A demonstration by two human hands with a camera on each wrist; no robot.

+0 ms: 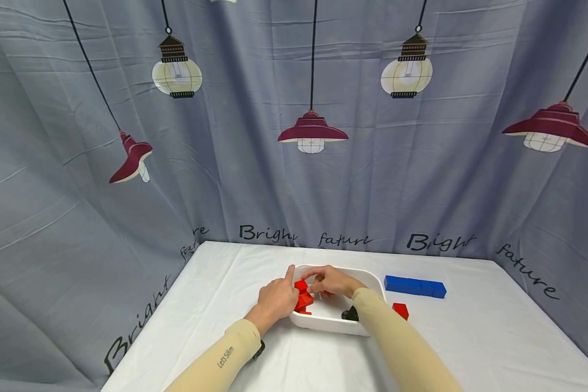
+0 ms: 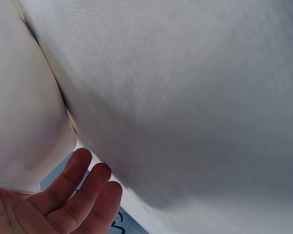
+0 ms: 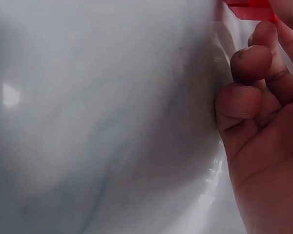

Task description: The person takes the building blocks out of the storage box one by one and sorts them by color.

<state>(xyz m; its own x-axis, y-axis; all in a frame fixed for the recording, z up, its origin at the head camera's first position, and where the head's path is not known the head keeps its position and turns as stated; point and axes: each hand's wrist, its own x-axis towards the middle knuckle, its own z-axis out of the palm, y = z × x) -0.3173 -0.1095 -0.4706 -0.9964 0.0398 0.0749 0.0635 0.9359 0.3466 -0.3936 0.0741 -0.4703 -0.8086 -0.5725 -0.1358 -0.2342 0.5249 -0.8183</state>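
Note:
A white tub [image 1: 323, 325] stands on the table. At its left rim is my left hand [image 1: 277, 298], index finger pointing away from me along the edge. In the left wrist view, that hand's other fingers [image 2: 83, 195] reach out fairly straight beside the tub's outer wall. My right hand [image 1: 334, 281] reaches inside the tub, thumb and index finger pinching a red block [image 1: 301, 285]. The right wrist view has this hand's other fingers curled, with red plastic at the top edge. More red blocks [image 1: 304, 300] lie below it, against the tub's left wall.
Black pieces [image 1: 350, 314] lie at the tub's near right, partly behind my right forearm. Outside, to the right, are a long blue bar of joined blocks [image 1: 415, 287] and a red block [image 1: 400, 310]. A white cloth [image 1: 475, 326] covers the table; a grey-blue curtain [image 1: 255, 179] hangs behind.

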